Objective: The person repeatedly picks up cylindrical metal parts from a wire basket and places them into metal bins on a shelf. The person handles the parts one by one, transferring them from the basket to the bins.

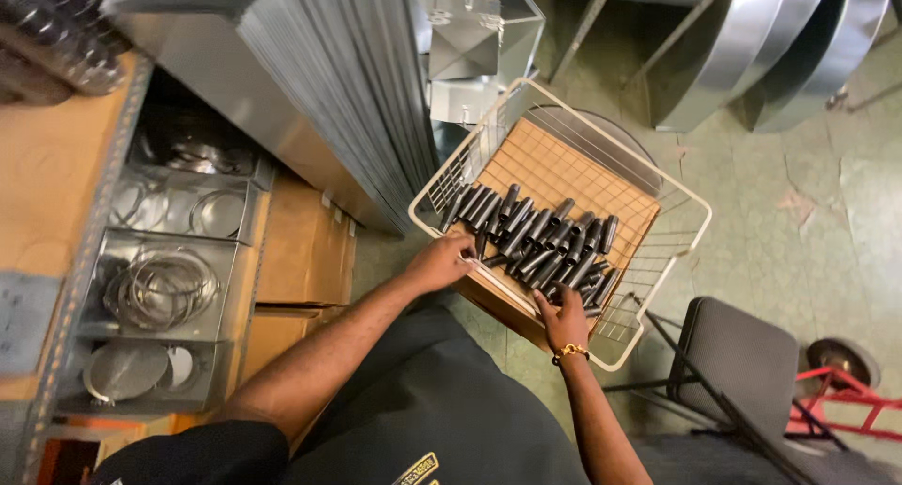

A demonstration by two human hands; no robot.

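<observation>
A white wire basket (564, 104) lined with brown cardboard (564, 170) holds several short dark metal tubes (540, 233) lying in rows. My left hand (440, 261) rests on the basket's near-left rim, fingertips touching the tubes at the row's left end. My right hand (564, 320), with a gold bracelet on the wrist, sits at the near rim, its fingers curled among the tubes at the right end. Whether either hand grips a tube is hidden by the fingers.
A stack of sheet-metal panels (329, 81) leans at left of the basket. Shelves (169, 259) with metal rings and discs stand at far left, cardboard boxes (301, 250) beside them. A grey chair (752, 353) and a red cart (846, 391) are at right; curved metal ducts (770, 43) stand behind.
</observation>
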